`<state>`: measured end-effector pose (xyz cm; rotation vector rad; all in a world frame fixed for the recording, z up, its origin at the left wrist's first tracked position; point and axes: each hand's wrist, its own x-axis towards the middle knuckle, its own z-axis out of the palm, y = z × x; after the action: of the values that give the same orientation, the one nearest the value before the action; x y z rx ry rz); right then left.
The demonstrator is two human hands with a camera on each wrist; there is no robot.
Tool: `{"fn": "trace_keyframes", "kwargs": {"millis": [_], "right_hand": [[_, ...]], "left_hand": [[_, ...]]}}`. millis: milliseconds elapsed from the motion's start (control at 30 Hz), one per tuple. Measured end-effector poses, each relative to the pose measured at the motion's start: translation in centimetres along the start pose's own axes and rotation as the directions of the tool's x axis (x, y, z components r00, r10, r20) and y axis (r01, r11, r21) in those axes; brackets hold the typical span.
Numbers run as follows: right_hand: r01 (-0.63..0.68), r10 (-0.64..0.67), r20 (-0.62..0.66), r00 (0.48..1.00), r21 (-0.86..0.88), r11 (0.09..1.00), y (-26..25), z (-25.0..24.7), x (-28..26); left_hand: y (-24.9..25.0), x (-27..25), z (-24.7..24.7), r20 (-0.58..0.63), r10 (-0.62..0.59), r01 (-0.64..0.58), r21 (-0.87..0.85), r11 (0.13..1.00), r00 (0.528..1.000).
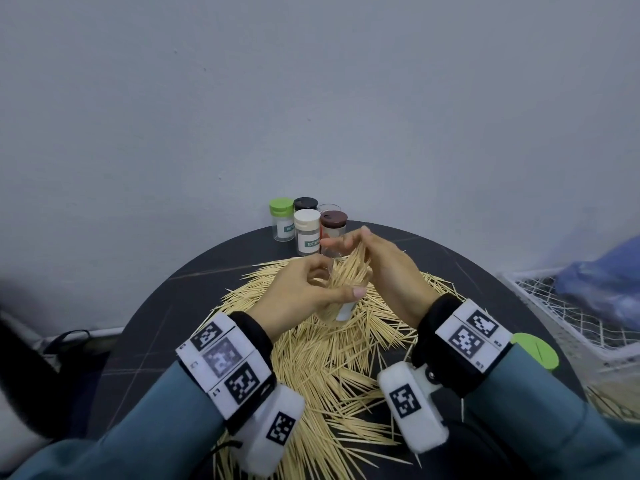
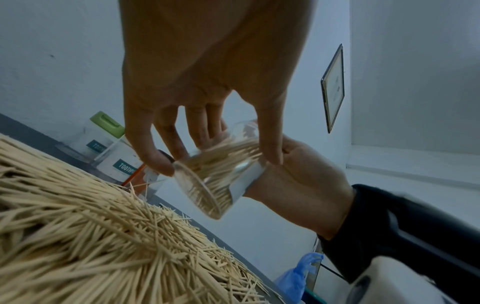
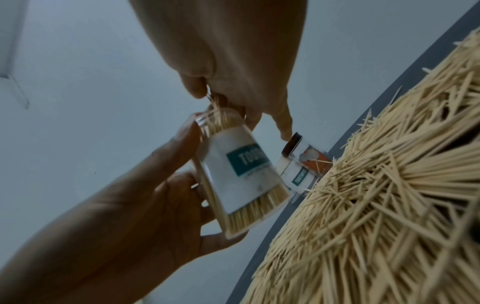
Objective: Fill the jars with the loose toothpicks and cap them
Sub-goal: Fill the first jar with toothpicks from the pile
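Note:
My left hand (image 1: 329, 285) grips a clear labelled jar (image 1: 343, 311) tilted above the toothpick pile (image 1: 339, 362); the jar (image 2: 215, 179) is mostly full of toothpicks and has no cap. My right hand (image 1: 356, 251) pinches a bundle of toothpicks (image 1: 349, 268) whose lower ends sit in the jar's mouth. In the right wrist view the right hand (image 3: 218, 102) holds the sticks at the rim of the jar (image 3: 246, 174), with the left hand (image 3: 116, 216) wrapped round the jar's side. A loose green cap (image 1: 536, 351) lies at the table's right edge.
Several capped jars stand at the table's far edge: a green-lidded jar (image 1: 281, 220), a white-lidded jar (image 1: 307, 233), a black-lidded one (image 1: 305, 203) and a brown-lidded one (image 1: 333, 223). The round dark table (image 1: 156, 306) stands against a wall. A white mesh basket (image 1: 571, 313) is at right.

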<state>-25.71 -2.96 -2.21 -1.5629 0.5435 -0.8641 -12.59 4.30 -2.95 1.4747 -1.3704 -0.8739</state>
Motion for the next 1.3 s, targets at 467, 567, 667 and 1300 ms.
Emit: {"fn": "trace_keyframes", "kwargs": {"millis": [467,567,667,1300], "right_hand": [[0.037,-0.020,0.059,0.998,-0.307,0.951,0.1,-1.2,0.0],[0.090,-0.067,0.066,0.996,-0.468,0.879,0.0,-1.4,0.0],[0.122,-0.129,0.026,0.991,-0.558,0.821,0.0,-1.4,0.0],[0.133,-0.133,0.027,0.991,-0.366,0.921,-0.4,-1.3,-0.4]], "left_hand": [[-0.2,0.3,-0.8,-0.188,0.007,0.008,0.079,0.997,0.982],[-0.2,0.3,-1.1,-0.268,0.043,-0.005,0.140,0.990,0.962],[-0.2,0.2,-1.2,-0.294,0.088,-0.025,0.211,0.977,0.952],[0.0,-0.1,-1.0,-0.206,0.089,-0.021,0.309,0.951,0.974]]}}
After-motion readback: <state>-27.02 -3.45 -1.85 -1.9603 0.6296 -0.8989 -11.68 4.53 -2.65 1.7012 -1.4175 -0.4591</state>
